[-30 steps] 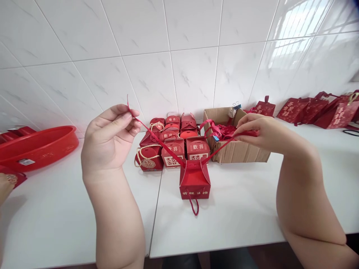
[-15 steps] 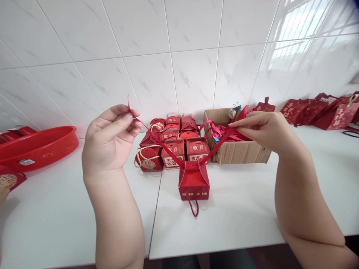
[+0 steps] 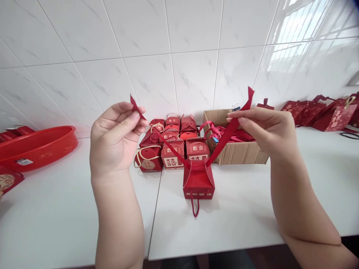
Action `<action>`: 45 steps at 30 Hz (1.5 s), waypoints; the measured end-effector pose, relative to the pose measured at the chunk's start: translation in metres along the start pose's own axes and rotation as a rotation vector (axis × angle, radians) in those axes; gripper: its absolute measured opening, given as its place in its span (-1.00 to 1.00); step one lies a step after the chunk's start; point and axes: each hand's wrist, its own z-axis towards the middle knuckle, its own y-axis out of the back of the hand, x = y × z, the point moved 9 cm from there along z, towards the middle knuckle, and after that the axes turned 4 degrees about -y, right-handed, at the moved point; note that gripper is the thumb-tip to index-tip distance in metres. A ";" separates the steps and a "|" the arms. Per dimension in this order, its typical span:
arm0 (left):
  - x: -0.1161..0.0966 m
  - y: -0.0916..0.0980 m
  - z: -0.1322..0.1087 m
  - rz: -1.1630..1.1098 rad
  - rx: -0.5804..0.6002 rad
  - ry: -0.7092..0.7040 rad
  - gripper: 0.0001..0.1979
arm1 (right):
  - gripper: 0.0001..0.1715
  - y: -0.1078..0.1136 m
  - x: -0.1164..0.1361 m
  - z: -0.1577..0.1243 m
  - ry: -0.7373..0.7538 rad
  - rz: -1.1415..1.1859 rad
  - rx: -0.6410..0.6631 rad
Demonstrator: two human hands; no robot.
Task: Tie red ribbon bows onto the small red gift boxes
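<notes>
A small red gift box (image 3: 198,179) with gold lettering sits on the white table, its top flaps drawn together and a red cord loop hanging at the front. Red ribbon (image 3: 224,142) runs through its top, and its two ends spread upward in a V. My left hand (image 3: 117,130) pinches one ribbon end between thumb and fingertips, up and to the left of the box. The other end is pinched by my right hand (image 3: 260,127), with a short tail sticking up above the fingers.
Several red gift boxes (image 3: 173,151) stand in rows behind. To their right is a cardboard box (image 3: 241,155) of red ribbons. A red plastic basin (image 3: 42,149) lies at the left, red bags (image 3: 325,112) lean against the tiled wall (image 3: 193,74) at the right.
The gift box has shifted slightly to the right. My left hand has moved a little right, and the ribbon end at my right hand now stands up above the fingers.
</notes>
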 end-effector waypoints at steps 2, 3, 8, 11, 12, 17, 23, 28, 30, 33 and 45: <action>-0.003 0.000 0.000 0.000 -0.012 -0.016 -0.77 | -0.81 0.002 0.001 0.001 0.037 0.051 -0.025; -0.004 0.000 0.000 -0.002 -0.013 -0.024 -0.76 | -0.81 0.002 0.002 0.001 0.061 0.072 -0.034; -0.006 -0.003 -0.001 -0.010 0.008 -0.059 -0.80 | -0.62 0.007 0.004 -0.001 0.109 0.158 -0.070; -0.009 -0.004 -0.002 -0.011 0.013 -0.091 -0.78 | -0.26 0.008 0.000 -0.002 0.038 0.199 -0.083; -0.010 -0.004 -0.002 -0.009 0.011 -0.105 -0.77 | -0.14 0.008 -0.001 -0.002 0.019 0.211 -0.088; -0.019 -0.002 -0.005 -0.001 -0.015 -0.169 -0.74 | -0.01 0.008 -0.002 -0.004 -0.002 0.285 -0.103; -0.023 -0.002 -0.007 0.029 -0.029 -0.204 -0.72 | -0.73 0.005 0.000 -0.004 -0.046 0.309 -0.076; -0.026 -0.002 -0.009 0.059 -0.068 -0.238 -0.80 | -0.89 -0.003 0.004 -0.006 -0.087 0.391 -0.020; -0.028 -0.002 -0.010 0.078 -0.095 -0.271 -0.82 | -0.85 -0.006 0.001 -0.006 -0.110 0.383 -0.003; -0.032 -0.001 -0.012 0.106 -0.140 -0.330 -0.83 | -0.79 -0.007 -0.003 -0.007 -0.118 0.360 -0.006; -0.029 -0.004 -0.012 0.116 -0.128 -0.324 -0.84 | -0.79 0.000 -0.001 -0.007 -0.094 0.340 -0.061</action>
